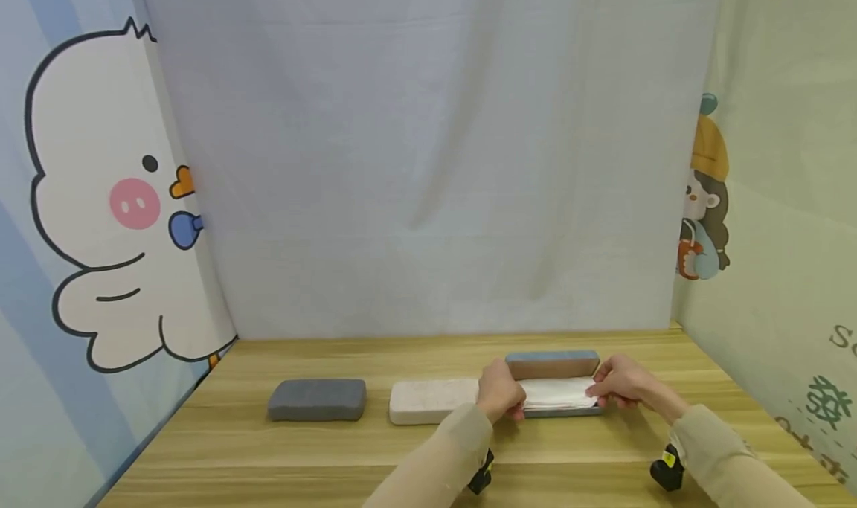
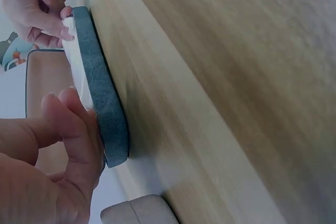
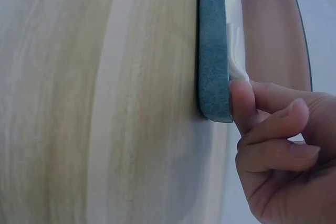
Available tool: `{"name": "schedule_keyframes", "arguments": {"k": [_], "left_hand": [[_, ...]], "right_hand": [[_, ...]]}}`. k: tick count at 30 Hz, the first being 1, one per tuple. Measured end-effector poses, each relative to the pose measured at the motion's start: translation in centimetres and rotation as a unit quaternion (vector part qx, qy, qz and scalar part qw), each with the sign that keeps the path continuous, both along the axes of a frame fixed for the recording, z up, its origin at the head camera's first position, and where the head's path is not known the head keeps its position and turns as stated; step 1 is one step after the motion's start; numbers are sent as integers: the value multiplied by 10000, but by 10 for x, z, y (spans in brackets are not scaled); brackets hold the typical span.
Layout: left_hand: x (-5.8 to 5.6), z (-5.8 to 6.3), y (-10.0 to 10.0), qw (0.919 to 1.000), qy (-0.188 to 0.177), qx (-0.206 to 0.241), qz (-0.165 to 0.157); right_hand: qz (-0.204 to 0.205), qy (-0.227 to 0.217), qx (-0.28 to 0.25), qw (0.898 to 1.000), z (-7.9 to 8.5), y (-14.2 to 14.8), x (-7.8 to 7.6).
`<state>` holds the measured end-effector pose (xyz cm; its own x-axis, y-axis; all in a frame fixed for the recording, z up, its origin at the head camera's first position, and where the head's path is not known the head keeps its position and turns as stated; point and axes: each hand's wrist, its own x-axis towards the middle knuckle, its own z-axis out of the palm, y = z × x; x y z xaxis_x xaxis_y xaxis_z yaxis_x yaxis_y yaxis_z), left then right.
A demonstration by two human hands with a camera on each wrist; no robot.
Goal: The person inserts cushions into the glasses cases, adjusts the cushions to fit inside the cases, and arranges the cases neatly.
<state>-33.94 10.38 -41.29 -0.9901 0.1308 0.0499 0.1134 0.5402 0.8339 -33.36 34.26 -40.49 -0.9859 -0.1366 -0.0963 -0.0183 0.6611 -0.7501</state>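
Observation:
A blue glasses case (image 1: pixel 562 412) lies open on the table, its brown-lined lid (image 1: pixel 552 367) raised at the back. A folded white cloth (image 1: pixel 556 393) fills the case's lower half. At the case's right end my right hand (image 1: pixel 623 381) pinches the cloth's edge between thumb and forefinger; the right wrist view shows the cloth (image 3: pixel 237 59) gathered at those fingertips. My left hand (image 1: pixel 501 390) is at the left end, its bent fingers (image 2: pixel 68 121) gripping the cloth there; their tips are partly hidden behind the case wall.
A closed off-white case (image 1: pixel 428 402) stands just left of my left hand. Farther left is a closed dark grey case (image 1: pixel 318 400). The wooden table (image 1: pixel 301 463) meets a pale curtain (image 1: pixel 428 195) at its back edge, with printed cloths at both sides.

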Motion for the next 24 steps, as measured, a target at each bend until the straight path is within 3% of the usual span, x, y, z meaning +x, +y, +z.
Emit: {"name": "schedule_keyframes", "arguments": {"k": [6, 12, 17, 20, 24], "left_hand": [[2, 1, 9, 9946, 134, -980, 325], [4, -1, 6, 9895, 298, -1397, 201], [8, 3, 2, 9931, 3, -1171, -41], [12, 7, -2, 9938, -596, -821, -464], [15, 8, -9, 9881, -1324, -57, -781]], "right_hand": [[-34, 131, 71, 9999, -2, -1, -1], [41, 504, 304, 9983, -8, 2, 1], [296, 235, 149, 9992, -7, 13, 6], [650, -90, -98, 9978, -4, 22, 8], [1267, -410, -467, 9900, -6, 32, 7]]}}
